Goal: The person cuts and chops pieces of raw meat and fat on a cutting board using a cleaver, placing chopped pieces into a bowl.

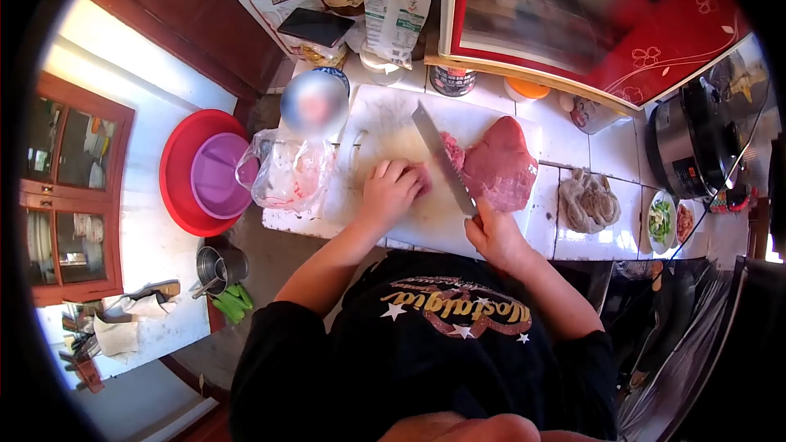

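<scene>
My right hand (498, 237) is wrapped round the handle of a cleaver (443, 155), its broad blade slanting up and left over the white cutting board (385, 110). My left hand (390, 190) lies on the board left of the blade, fingers curled over a small piece of meat (422, 181), mostly hidden beneath them. To the right of the blade rests a large slab of raw meat (501, 165). Small cut bits of meat (452, 150) lie between the blade and the slab.
Left of the board are a crumpled plastic bag (291, 170) and a blue-rimmed bowl (315, 102). A grey cloth (589, 200), a plate of chopped greens (660, 221) and a rice cooker (696, 143) are to the right. A red-framed cabinet (565, 74) overhangs the back.
</scene>
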{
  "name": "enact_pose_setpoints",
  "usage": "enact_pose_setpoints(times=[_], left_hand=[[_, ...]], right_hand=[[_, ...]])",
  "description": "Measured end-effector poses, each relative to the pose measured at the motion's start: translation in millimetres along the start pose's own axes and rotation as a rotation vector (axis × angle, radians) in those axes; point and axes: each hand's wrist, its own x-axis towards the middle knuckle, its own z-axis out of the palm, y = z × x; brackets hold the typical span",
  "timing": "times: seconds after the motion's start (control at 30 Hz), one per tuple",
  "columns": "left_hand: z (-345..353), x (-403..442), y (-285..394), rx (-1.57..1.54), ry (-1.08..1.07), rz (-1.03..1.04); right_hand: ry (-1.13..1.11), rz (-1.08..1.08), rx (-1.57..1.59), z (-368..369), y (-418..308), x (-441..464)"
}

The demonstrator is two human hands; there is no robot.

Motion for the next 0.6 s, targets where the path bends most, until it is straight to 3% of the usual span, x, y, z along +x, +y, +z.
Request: enact_pose_setpoints(times=[0.23, 0.6], left_hand=[[11, 5, 7, 0.022, 0.096, -0.064], [43, -1, -10, -0.020, 0.123, -0.079]], right_hand=[[0.008, -0.166, -0.381, 9, -12, -28], [-0.048, 0.016, -0.603, 46, -13, 16]])
